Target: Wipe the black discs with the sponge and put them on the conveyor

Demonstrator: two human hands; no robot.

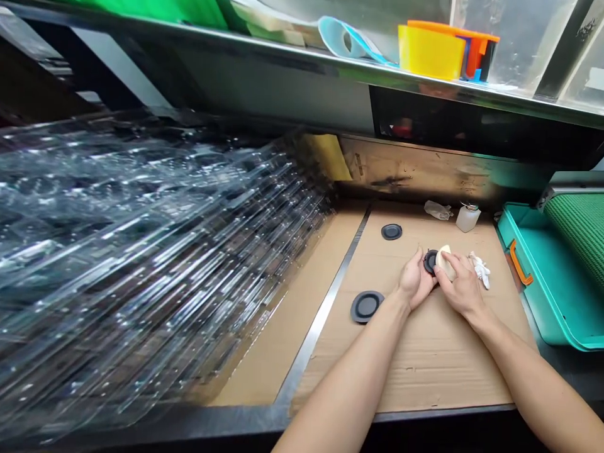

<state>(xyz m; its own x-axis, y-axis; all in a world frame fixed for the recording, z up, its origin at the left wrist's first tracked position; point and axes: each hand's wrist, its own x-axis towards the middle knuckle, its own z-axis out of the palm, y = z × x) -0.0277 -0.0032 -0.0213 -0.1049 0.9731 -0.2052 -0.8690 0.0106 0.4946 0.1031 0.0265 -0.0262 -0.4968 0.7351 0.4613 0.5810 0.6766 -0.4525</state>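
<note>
My left hand (413, 282) is closed on a small round black part (430, 261) with a raised rim, held above the cardboard. In my right hand (458, 284) is a cream-coloured pad (444, 257), perhaps a sponge, gripped by the fingers and pressed against or just beside the black part. Part of the pad and the black part's right side are hidden by my fingers. To the left of my forearm lies a larger black disc (367, 306) with a ring in its middle. Farther back rests another black disc (391, 232).
Stacked clear plastic trays (179, 270) fill the left. A crumpled white cloth (480, 270), a small bottle (468, 217) and a clear plastic bag (438, 210) lie around my hands. At right stand a teal bin (542, 302) and a green conveyor belt (582, 220). A shelf edge (330, 63) crosses above.
</note>
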